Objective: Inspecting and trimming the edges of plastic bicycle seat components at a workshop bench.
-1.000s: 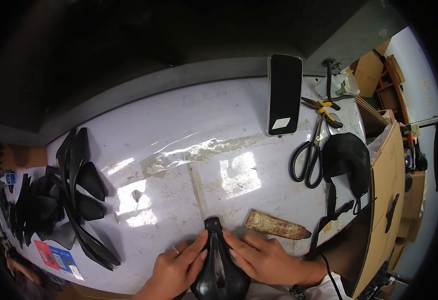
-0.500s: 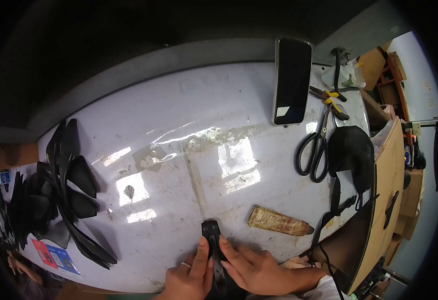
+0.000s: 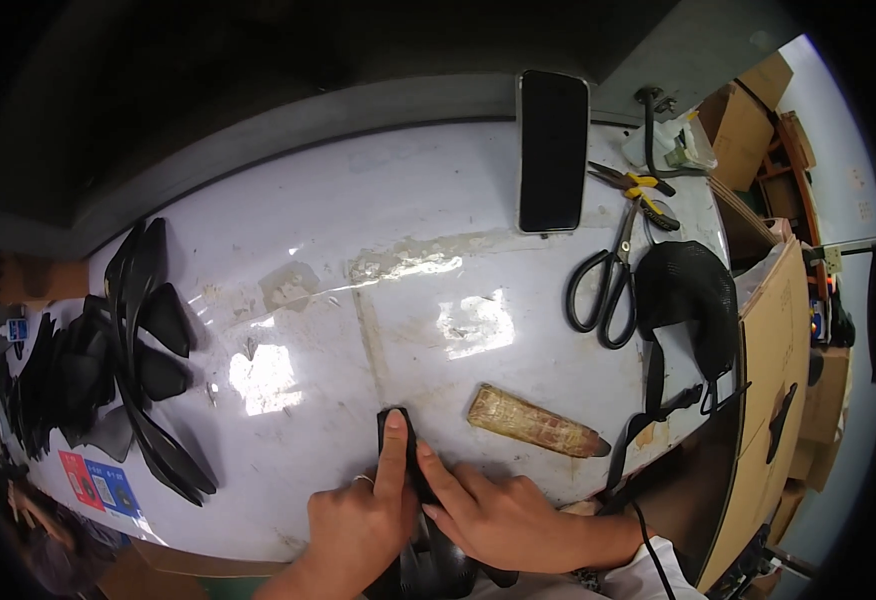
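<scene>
A narrow black strip (image 3: 395,425), part of a black flexible piece with ribbed patches, lies at the near side of the white table and runs toward me. My left hand (image 3: 363,525) has its index finger laid along the strip's far end, the other fingers bent beside it. From the other side, my right hand (image 3: 503,515) presses its fingertips against the strip's right edge. Both hands hold the piece down, and they hide much of its middle. To the right of my right hand rests a flat tan bar (image 3: 538,422) wrapped in tape, with a dark tip.
Curved black pieces (image 3: 138,370) are heaped at the left. A phone (image 3: 553,150), yellow-and-black pliers (image 3: 638,183), black-handled scissors (image 3: 608,290) and a ribbed black piece with straps (image 3: 688,300) lie at the right, near a cardboard box (image 3: 768,370). Another person (image 3: 53,540) shows at lower left.
My left index finger has moved up onto the strip's far end from its left side. My right hand has slid slightly nearer me along the strip. The view has shifted a little.
</scene>
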Demonstrator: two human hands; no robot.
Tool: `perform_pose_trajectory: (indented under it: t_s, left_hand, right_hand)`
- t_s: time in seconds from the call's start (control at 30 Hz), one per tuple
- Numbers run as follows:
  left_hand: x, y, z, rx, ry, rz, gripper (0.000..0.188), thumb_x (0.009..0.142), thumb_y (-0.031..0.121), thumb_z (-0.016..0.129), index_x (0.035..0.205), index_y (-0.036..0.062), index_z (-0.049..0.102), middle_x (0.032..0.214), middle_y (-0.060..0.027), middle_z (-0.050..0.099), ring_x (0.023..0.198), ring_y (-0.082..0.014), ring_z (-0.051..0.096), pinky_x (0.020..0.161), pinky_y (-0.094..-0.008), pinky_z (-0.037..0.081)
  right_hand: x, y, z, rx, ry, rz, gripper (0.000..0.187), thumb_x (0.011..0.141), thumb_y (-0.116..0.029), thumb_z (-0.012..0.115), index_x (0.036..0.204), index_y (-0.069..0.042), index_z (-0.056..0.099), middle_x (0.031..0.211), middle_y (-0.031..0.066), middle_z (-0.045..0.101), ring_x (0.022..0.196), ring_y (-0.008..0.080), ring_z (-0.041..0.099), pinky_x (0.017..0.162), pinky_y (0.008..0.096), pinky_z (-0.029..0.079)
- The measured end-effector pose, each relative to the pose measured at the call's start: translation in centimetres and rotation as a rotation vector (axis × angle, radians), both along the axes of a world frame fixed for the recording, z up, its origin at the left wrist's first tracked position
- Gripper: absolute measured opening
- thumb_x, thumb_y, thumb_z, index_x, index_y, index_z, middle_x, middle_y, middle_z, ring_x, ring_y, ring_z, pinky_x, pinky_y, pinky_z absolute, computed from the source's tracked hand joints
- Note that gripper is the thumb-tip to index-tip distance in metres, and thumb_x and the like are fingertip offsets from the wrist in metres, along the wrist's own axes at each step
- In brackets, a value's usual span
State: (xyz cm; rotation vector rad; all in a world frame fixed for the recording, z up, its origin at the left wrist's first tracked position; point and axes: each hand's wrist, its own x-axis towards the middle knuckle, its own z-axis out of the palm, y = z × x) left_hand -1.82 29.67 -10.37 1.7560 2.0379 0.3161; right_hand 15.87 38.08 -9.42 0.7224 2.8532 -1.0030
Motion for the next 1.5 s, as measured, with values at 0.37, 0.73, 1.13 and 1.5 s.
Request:
perform_pose_trajectory:
  t_s: [0.37, 0.73, 1.13, 1.5]
  left_hand:
    - [1.7, 2.0, -2.2, 0.151, -0.082, 0.194, 0.068, 0.087, 0.01, 0.065, 0.151, -0.0025, 0.045, 0.055, -0.0138, 0.061, 0.045, -0.0321, 0.062, 0.047, -0.0435, 0.052]
    - [2.2, 1.9, -2.2, 0.109, -0.057, 0.226, 0.065, 0.087, 0.005, 0.065, 0.149, -0.0014, 0.047, 0.058, -0.0202, 0.061, 0.052, -0.0401, 0.062, 0.053, -0.0484, 0.051]
    - [2.0, 1.8, -2.5, 0.139, -0.031, 0.207, 0.063, 0.088, 0.01, 0.064, 0.147, -0.0048, 0.048, 0.055, -0.0153, 0.062, 0.045, -0.0331, 0.063, 0.047, -0.0443, 0.052]
    - [2.0, 1.7, -2.5, 0.092, -0.024, 0.188, 0.071, 0.087, 0.012, 0.067, 0.151, -0.0047, 0.043, 0.055, -0.0133, 0.062, 0.044, -0.0303, 0.063, 0.046, -0.0422, 0.052]
  right_hand:
    - [4.8, 1.3, 0.2, -0.043, 0.382, 0.131, 0.04, 0.083, -0.037, 0.08, 0.115, -0.014, 0.075, 0.154, 0.0241, 0.042, 0.13, 0.0437, 0.055, 0.102, 0.045, 0.051]
    - [6.1, 2.6, -0.3, -0.603, 0.429, 0.523, 0.015, 0.089, -0.021, 0.077, 0.097, -0.01, 0.071, 0.152, 0.0228, 0.044, 0.148, 0.044, 0.036, 0.095, 0.0578, 0.038]
    - [7.7, -0.4, -0.7, -0.18, 0.268, 0.138, 0.079, 0.084, -0.036, 0.083, 0.144, 0.006, 0.052, 0.156, 0.0361, 0.035, 0.141, 0.047, 0.047, 0.111, 0.0457, 0.047]
    - [7.8, -0.4, -1.2, -0.036, 0.239, 0.197, 0.076, 0.088, -0.045, 0.078, 0.137, 0.009, 0.057, 0.148, 0.0401, 0.043, 0.133, 0.0506, 0.055, 0.101, 0.0463, 0.056]
